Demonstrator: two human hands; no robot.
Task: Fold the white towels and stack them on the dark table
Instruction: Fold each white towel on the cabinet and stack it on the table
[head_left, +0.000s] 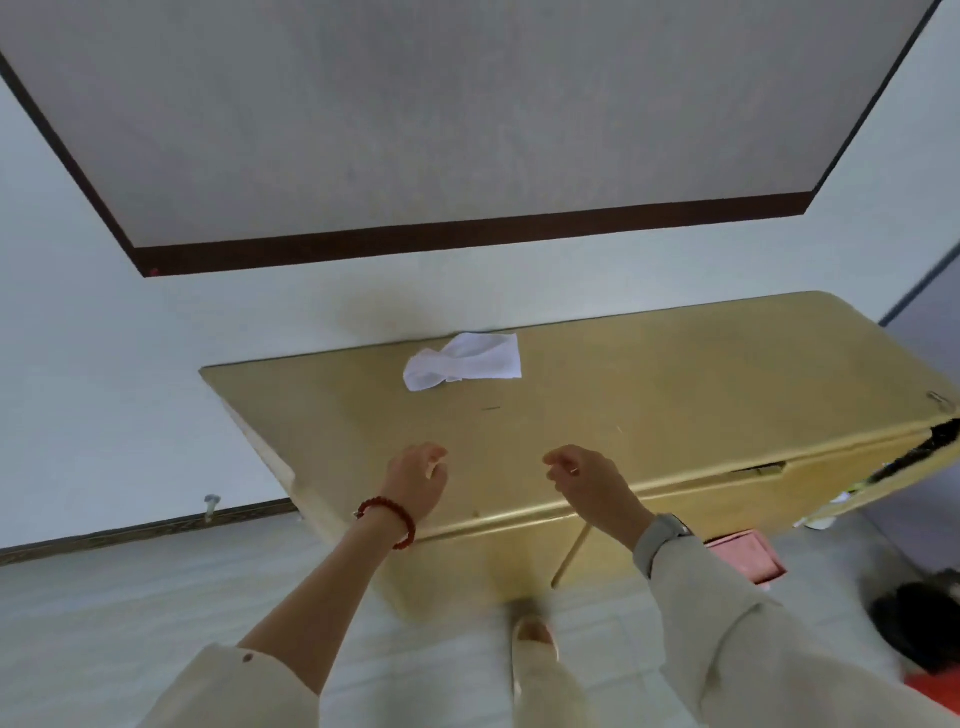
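Note:
A crumpled white towel (462, 361) lies on the far side of a yellowish table (649, 395), close to the wall. My left hand (418, 480) hovers over the table's near edge with loosely curled fingers and holds nothing. My right hand (584, 480) hangs beside it, a little to the right, fingers also loosely curled and empty. Both hands are well short of the towel. No dark table is in view.
A white wall with a large dark-framed panel (467, 228) stands behind the table. A pink box (748, 561) sits on the floor under the table's right side, a dark object (919, 623) beside it. My foot (535, 644) stands by the table.

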